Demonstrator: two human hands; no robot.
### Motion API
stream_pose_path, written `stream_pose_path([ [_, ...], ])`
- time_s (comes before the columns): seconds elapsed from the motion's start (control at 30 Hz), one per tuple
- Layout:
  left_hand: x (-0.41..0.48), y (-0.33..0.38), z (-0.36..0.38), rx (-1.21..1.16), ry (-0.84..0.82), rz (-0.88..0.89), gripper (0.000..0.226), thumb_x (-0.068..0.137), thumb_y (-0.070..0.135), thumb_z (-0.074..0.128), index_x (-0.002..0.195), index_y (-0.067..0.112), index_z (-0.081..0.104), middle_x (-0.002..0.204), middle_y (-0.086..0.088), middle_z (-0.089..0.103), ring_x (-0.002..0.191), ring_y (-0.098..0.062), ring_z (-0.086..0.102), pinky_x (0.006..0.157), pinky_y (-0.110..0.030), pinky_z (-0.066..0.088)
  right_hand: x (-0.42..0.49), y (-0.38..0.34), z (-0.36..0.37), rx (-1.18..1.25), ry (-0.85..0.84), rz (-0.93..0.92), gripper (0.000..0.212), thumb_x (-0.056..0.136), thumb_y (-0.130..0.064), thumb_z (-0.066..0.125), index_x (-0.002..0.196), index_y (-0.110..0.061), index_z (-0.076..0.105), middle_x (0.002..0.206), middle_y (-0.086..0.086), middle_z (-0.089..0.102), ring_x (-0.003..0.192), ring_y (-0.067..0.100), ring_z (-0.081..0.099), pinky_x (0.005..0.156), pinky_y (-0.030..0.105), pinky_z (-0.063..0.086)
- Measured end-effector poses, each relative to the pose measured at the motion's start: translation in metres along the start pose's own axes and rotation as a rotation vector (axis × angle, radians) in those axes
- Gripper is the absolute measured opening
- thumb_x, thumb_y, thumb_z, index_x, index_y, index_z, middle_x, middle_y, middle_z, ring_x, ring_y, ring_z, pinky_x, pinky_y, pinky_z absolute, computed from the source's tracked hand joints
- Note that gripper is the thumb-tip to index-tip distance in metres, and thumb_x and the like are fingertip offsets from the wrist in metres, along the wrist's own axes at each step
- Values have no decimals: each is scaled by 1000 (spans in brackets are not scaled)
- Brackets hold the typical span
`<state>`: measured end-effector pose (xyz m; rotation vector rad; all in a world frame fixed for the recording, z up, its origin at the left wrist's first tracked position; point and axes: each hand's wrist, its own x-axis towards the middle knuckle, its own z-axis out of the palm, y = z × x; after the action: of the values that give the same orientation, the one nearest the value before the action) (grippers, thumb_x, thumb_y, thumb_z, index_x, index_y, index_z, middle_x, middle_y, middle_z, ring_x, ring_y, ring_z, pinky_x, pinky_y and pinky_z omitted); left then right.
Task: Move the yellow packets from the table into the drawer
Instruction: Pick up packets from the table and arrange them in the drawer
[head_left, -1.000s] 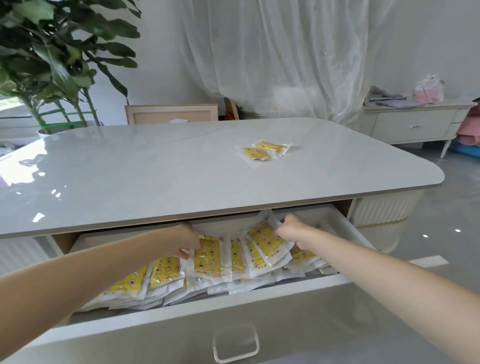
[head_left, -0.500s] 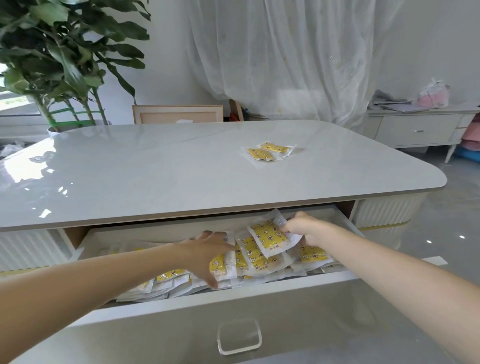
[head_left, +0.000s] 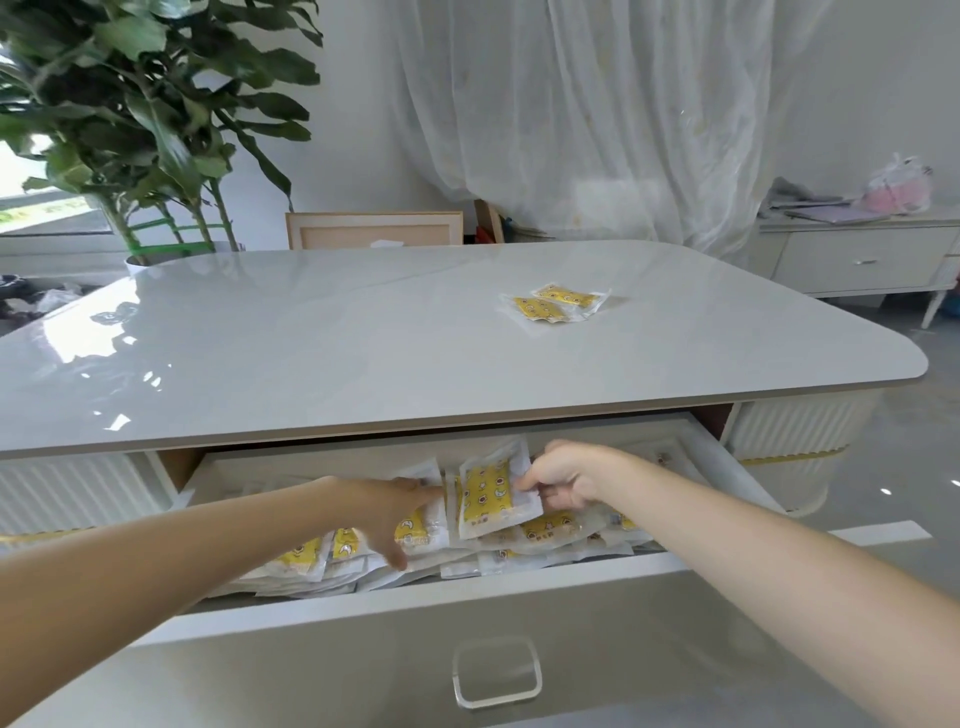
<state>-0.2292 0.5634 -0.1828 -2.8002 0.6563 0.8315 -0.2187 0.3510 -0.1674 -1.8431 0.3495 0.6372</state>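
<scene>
The drawer (head_left: 363, 603) under the table stands pulled out and holds several yellow packets in clear wrappers. My right hand (head_left: 563, 480) pinches the edge of one yellow packet (head_left: 488, 496), which is tilted up over the pile. My left hand (head_left: 395, 512) lies flat with straight fingers on the packets at the drawer's middle. Two more yellow packets (head_left: 556, 304) lie overlapping on the table top (head_left: 311, 338), right of centre and far from both hands.
A clear handle (head_left: 496, 675) is on the drawer front. A potted plant (head_left: 130, 130) stands behind the table's left end, a wooden frame (head_left: 374, 231) behind its middle. A low cabinet (head_left: 862, 260) is at the right. A sheer curtain hangs behind.
My left hand has opened and moved right to press flat on the pile. My right hand still holds its packet, now tipped more upright. The view has shifted slightly.
</scene>
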Motion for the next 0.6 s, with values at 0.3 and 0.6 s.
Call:
stream_pose_path([
  [0.3,-7,6,0,3,45,-32,88,89,50,55,152,23,1,157,-9,18,142,-27,26,115,-40,26,5,8,0,-777,314,-268,35,86,-10,66,118,-8,55,111,7,63,65,17,70,65,28,59],
  [0.6,-27,54,-43,-36,190,96,49,96,42,46,142,27,39,135,4,54,124,-15,48,101,-32,40,-45,-22,-45,-906,17,-351,18,90,-22,61,107,-24,66,96,-4,70,67,9,64,61,20,50],
])
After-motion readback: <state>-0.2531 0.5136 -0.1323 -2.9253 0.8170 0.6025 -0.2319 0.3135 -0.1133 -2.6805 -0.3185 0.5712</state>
